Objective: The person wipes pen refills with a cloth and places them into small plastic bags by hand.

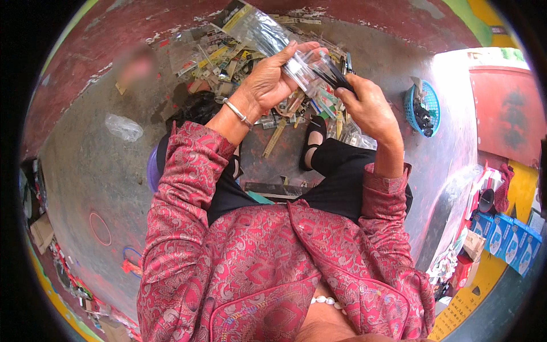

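Observation:
Above a littered patch of floor, my left hand (274,80), with a bangle at the wrist, supports a long clear plastic packet (265,35) from below, its thumb pressed on top. Thin light and dark sticks show through the plastic, and a printed card covers the far end. My right hand (367,105) pinches a bundle of slender black rods (329,73) at the packet's near right end. Whether these rods are partly inside the packet or beside it, I cannot tell. Their exact kind is also unclear.
A heap of small packets and loose pieces (219,62) lies on the floor beyond my feet. To the right stands a blue plastic basket (434,108) with dark items inside. A crumpled clear bag (123,127) lies at the left; blue boxes (504,236) stand far right.

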`<state>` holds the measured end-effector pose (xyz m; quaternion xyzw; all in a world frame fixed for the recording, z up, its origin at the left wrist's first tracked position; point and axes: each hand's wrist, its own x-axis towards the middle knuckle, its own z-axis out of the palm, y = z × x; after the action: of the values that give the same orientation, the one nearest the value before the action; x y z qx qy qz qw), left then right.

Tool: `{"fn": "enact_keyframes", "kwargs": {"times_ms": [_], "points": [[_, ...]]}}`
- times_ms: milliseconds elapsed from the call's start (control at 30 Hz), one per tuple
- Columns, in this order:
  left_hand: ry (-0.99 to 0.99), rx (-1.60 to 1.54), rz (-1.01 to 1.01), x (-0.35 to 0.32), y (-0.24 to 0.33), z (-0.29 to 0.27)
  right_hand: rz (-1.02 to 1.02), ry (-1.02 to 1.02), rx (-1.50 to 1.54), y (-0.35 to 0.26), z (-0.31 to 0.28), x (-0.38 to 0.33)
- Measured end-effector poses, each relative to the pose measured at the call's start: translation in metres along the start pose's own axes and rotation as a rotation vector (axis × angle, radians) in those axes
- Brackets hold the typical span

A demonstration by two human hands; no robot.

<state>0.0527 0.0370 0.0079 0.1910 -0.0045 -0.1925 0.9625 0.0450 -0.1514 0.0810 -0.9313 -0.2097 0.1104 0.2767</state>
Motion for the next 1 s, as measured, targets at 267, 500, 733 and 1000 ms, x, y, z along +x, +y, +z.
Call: {"fn": "enact_keyframes", "kwargs": {"times_ms": [267, 500, 733, 1000], "points": [[-0.056, 0.038, -0.033, 0.0, -0.014, 0.003, -0.088, 0.201, -0.107, -0.008, 0.023, 0.004], [0.017, 0.051, -0.072, -0.001, -0.026, 0.01, 0.128, -0.049, 0.259, -0.004, 0.014, 0.011], [0.187, -0.107, -0.053, 0.0, -0.02, 0.004, 0.292, -0.117, 0.47, -0.003, -0.001, 0.011], [0.272, -0.262, 0.075, 0.002, -0.013, -0.003, 0.275, 0.114, 0.67, -0.009, -0.001, 0.007]]}}
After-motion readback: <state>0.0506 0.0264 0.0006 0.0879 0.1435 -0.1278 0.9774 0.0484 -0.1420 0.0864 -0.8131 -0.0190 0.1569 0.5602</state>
